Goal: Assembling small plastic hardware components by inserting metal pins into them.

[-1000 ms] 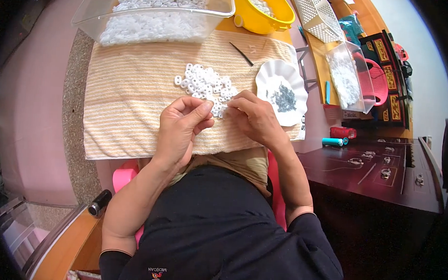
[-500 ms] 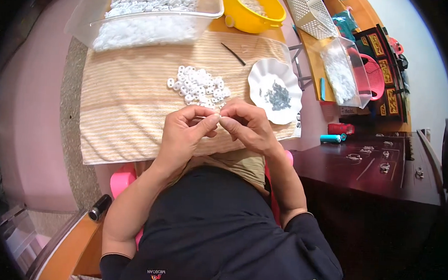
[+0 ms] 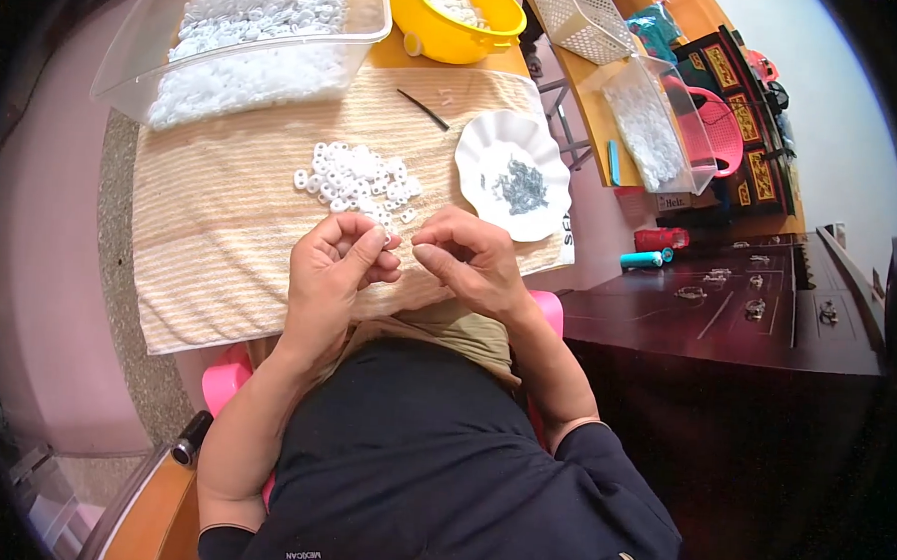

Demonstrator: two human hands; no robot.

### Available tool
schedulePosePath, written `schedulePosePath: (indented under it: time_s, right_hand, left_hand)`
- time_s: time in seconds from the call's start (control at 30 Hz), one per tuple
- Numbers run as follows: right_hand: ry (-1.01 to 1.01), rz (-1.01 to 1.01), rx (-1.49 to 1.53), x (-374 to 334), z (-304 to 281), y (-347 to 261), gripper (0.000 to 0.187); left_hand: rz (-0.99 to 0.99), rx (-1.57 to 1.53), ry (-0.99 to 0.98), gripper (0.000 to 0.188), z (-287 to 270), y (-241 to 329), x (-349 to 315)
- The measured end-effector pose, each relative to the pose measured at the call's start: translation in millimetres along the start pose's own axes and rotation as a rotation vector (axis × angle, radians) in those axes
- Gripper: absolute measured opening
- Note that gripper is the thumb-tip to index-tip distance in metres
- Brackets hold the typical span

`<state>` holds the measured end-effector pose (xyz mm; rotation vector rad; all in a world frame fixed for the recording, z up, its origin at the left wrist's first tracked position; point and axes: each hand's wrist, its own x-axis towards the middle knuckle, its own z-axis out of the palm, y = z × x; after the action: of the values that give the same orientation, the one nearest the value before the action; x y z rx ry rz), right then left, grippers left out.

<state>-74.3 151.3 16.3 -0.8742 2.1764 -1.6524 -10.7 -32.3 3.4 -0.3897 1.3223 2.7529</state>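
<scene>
My left hand [image 3: 331, 267] is closed, pinching a small white plastic piece [image 3: 387, 238] between thumb and fingertips. To its right, my right hand [image 3: 477, 263] has thumb and forefinger pressed together; whatever they hold, if anything, is too small to make out. Just beyond both hands a loose pile of small white pieces with holes [image 3: 348, 176] lies on a striped towel [image 3: 215, 240]. A white plate with a wavy rim [image 3: 477, 149] stands beyond my right hand, holding tiny dark grey bits [image 3: 524, 188].
A thin black stick [image 3: 423, 110] lies behind the pile. At the back stand a large clear bin [image 3: 127, 76] of white pieces and a yellow tub [image 3: 449, 46]. On the right are a clear box [image 3: 699, 156], a turquoise cylinder [image 3: 643, 259] and a dark wooden surface [image 3: 736, 343].
My hands have come apart, the right one drawing away from the left. A white piece now shows in my left fingertips. The whole view has shifted a little.
</scene>
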Motion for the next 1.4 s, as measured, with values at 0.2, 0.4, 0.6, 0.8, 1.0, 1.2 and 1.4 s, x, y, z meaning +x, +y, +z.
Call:
schedulePosePath:
  time_s: [0.2, 0.4, 0.6, 0.8, 1.0, 1.2, 1.4]
  right_hand:
    - [0.150, -0.028, -0.149, -6.0, -27.3, 1.2, 0.006]
    - [0.299, 0.005, -0.360, -9.1, -64.1, 6.7, 0.010]
    - [0.365, 0.054, -0.482, -6.3, -80.3, 9.3, 0.013]
    - [0.370, 0.068, -0.557, -4.4, -88.8, 11.1, 0.013]
    - [0.335, 0.058, -0.654, 1.9, -101.0, 18.7, 0.016]
    - [0.359, 0.060, -0.728, 25.0, -124.2, 28.6, 0.016]
    - [0.172, 0.155, -0.925, 57.8, -138.5, 25.7, 0.017]
  left_hand:
    - [0.035, 0.022, 0.032, 0.019, 0.1, -1.8, -0.2]
    - [0.008, -0.005, 0.025, 0.015, -0.2, -0.8, -2.4]
    - [-0.021, -0.027, 0.014, 0.015, -0.6, -0.1, -2.8]
    - [-0.079, -0.132, -0.043, 0.018, -0.9, -1.0, -2.7]
    - [-0.113, -0.086, -0.089, 0.017, -1.8, -0.8, -3.2]
    - [-0.080, -0.073, -0.107, 0.019, 2.3, 2.6, -5.1]
    - [-0.120, -0.081, -0.114, 0.015, 0.4, 0.7, -4.3]
